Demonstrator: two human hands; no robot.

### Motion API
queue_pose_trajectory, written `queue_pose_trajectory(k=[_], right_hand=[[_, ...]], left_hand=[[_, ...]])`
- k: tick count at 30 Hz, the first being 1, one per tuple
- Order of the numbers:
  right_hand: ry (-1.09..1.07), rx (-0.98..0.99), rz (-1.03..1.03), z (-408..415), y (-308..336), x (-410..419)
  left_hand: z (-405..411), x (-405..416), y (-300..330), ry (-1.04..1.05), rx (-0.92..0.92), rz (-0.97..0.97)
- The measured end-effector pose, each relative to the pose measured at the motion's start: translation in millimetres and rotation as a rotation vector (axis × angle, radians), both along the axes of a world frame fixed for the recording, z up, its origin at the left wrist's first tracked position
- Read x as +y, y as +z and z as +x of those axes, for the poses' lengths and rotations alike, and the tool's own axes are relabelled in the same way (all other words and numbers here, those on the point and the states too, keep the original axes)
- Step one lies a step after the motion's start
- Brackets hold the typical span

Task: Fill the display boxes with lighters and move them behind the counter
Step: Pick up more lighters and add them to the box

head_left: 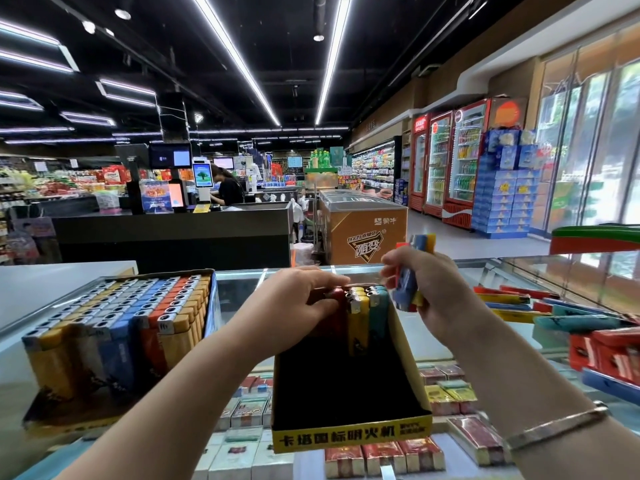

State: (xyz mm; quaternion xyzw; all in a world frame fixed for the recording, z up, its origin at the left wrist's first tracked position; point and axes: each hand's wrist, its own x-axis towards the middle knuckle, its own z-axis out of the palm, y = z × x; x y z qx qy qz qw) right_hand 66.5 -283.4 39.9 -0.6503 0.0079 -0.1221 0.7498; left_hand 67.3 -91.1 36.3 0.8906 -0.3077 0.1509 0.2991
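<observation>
a dark ceiling with long light strips point(239, 60) above a checkout counter point(173, 233) and drink fridges point(450, 161).

Single head-worn view, close above the glass counter point(485, 271), facing forward and slightly down; shop aisle and checkout desk point(173, 230) visible beyond.

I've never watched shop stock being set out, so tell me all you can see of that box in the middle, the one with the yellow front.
The display box is an open-topped cardboard tray, black inside, with a yellow front strip bearing black characters. It stands on the glass counter and is mostly empty: only a few upright lighters, red, yellow and teal, stand at its far end. The left hand rests on those lighters; the right hand holds a bundle just above.
</observation>
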Motion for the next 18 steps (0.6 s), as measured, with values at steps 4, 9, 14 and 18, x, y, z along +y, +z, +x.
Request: queue_pose_trajectory(k=[4,9,14,18], right_hand=[[0.132,-0.094,0.317,-8,10,-4],[0.396,-0.163,0.402,-16,12,8],[0.49,-0.195,0.435,-21,13,16],[0.652,-0.202,0.377,-25,13,22]], left_hand=[[-6,-8,0,-0.017,-0.136,-0.058],[-14,-16,5,-0.058,-0.269,-0.242],[-21,-22,6,-0.112,-0.148,-0.235],[-25,-24,11,-0.274,0.154,-0.481]])
